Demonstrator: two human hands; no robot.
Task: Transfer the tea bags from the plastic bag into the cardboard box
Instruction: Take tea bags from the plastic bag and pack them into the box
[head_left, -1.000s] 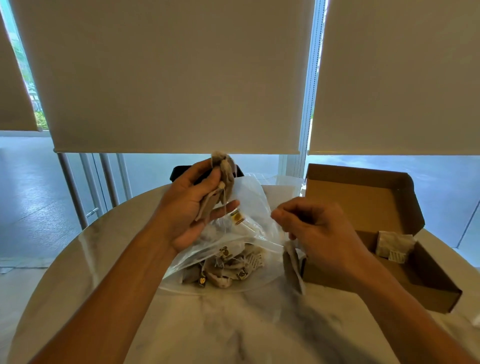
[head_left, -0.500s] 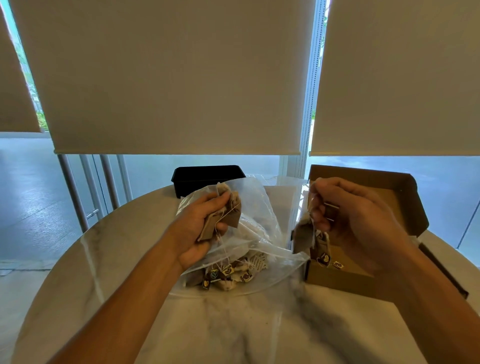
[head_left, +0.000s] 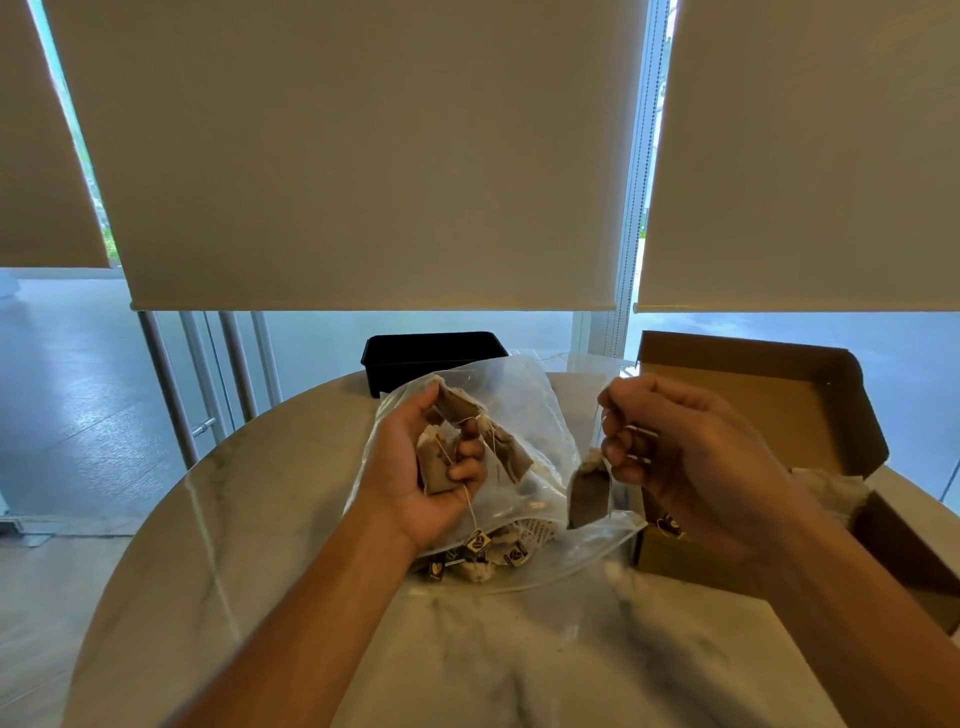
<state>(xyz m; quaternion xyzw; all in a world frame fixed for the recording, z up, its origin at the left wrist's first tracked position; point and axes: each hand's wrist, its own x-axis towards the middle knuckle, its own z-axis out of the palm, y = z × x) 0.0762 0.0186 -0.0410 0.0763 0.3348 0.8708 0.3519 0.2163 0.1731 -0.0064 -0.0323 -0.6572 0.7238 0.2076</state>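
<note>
1. The left hand (head_left: 431, 473), in the middle of the frame, was curled round a bunch of tea bags (head_left: 470, 441), with their strings trailing down past the palm.
2. One small tag (head_left: 477, 542) hung on a string just below that hand.
3. The right hand (head_left: 675, 457), right of centre, was clenched on a string, and a single tea bag (head_left: 589, 493) dangled from it, clear of the table.
4. That hanging tea bag sat between the plastic bag (head_left: 524, 415) and the cardboard box (head_left: 753, 395), in front of the box's near left corner.
5. The plastic bag lay in the centre of the frame behind the left hand, its mouth raised and open.
6. More tea bags and tags (head_left: 483, 558) were heaped in the bottom of the plastic bag, low in the middle of the frame.
7. The cardboard box stood open at the right of the frame, its lid tilted back.
8. Something pale and crumpled (head_left: 831, 493) lay inside the box; I could not tell whether it was tea bags.
9. Both rested on a round marble table (head_left: 260, 519).
10. A black tub (head_left: 431, 358) stood at the table's far edge, above centre.
11. Pale roller blinds (head_left: 363, 156) filled the upper part of the frame.
</note>
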